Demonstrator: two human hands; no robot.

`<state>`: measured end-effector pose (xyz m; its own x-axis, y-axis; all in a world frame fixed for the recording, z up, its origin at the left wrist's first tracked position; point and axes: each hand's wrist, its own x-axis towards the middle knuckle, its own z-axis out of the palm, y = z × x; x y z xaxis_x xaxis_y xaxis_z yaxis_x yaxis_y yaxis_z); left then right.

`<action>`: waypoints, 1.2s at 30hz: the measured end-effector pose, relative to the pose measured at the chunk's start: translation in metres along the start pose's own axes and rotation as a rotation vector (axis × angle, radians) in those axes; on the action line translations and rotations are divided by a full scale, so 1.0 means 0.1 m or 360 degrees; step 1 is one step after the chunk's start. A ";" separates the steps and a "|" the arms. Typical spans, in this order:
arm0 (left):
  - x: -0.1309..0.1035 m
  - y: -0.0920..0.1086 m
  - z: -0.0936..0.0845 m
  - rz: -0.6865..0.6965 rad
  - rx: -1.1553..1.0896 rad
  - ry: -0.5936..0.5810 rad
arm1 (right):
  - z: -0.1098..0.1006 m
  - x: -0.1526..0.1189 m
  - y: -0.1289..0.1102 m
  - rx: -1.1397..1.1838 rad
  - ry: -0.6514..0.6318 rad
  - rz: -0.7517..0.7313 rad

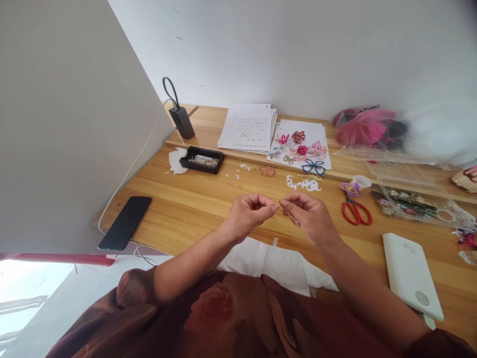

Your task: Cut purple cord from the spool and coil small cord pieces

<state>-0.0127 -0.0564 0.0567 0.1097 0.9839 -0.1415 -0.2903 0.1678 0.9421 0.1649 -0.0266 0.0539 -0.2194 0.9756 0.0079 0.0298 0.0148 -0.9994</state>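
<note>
My left hand (249,213) and my right hand (310,213) meet above the wooden table (194,209), fingertips pinched together. Between them runs a thin golden wire (283,211), held at both ends; its exact shape is too fine to make out. Just beyond my hands lie small white curled pieces (303,184) and a coppery wire ornament (268,171). Both forearms reach in from the bottom edge over a white cloth (276,263) on my lap.
Red scissors (357,211) and a clear bead box (413,201) lie right. A white power bank (412,273) sits near right. Black tray (201,160), black phone (125,222) and a dark charger (181,121) are left. Paper sheets (248,128) and coloured wire flowers (303,149) lie behind.
</note>
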 end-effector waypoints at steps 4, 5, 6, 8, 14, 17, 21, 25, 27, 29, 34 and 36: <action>0.04 -0.04 0.03 0.0017 -0.0077 0.0159 | 0.12 -0.21 0.12 -0.0032 -0.0102 0.0052; 0.06 -0.06 0.03 0.0025 -0.0074 0.0189 | 0.15 -0.27 0.12 -0.0126 -0.0091 0.0002; 0.07 -0.08 0.03 0.0033 -0.0063 0.0212 | 0.16 -0.33 0.12 -0.0253 -0.0084 -0.0061; 0.08 -0.12 0.02 0.0057 -0.0009 0.0244 | 0.18 -0.42 0.08 -0.0561 -0.0033 -0.0274; 0.07 -0.14 -0.03 0.0223 0.0294 0.0216 | 0.09 -0.44 -0.19 -0.1135 0.0135 -0.1067; 0.04 -0.10 -0.04 0.0173 0.0318 0.0104 | 0.01 -0.29 -0.29 -0.1068 0.0230 -0.0945; 0.01 -0.05 -0.03 0.0086 0.0217 -0.0025 | -0.05 -0.04 -0.21 -0.0716 0.0244 -0.0559; 0.02 -0.04 -0.01 -0.0015 0.0016 0.0008 | 0.01 0.03 0.03 -0.0226 0.0108 -0.0117; 0.03 -0.05 0.00 -0.0038 -0.0050 0.0079 | 0.06 -0.03 0.15 -0.0079 0.0084 0.0050; 0.05 -0.07 0.01 -0.0035 -0.0085 0.0158 | 0.12 -0.15 0.21 -0.0121 0.0040 0.0024; 0.09 -0.14 0.01 0.0002 -0.0034 0.0281 | 0.17 -0.44 0.11 -0.0754 0.0079 -0.0474; 0.10 -0.16 0.00 0.0027 0.0034 0.0260 | 0.15 -0.48 -0.01 -0.1003 0.0132 -0.0784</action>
<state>-0.0069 -0.0493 0.0403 -0.0517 0.9839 -0.1713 -0.2702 0.1514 0.9508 0.1607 -0.0764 0.0543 -0.2782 0.8374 0.4706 0.4990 0.5446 -0.6741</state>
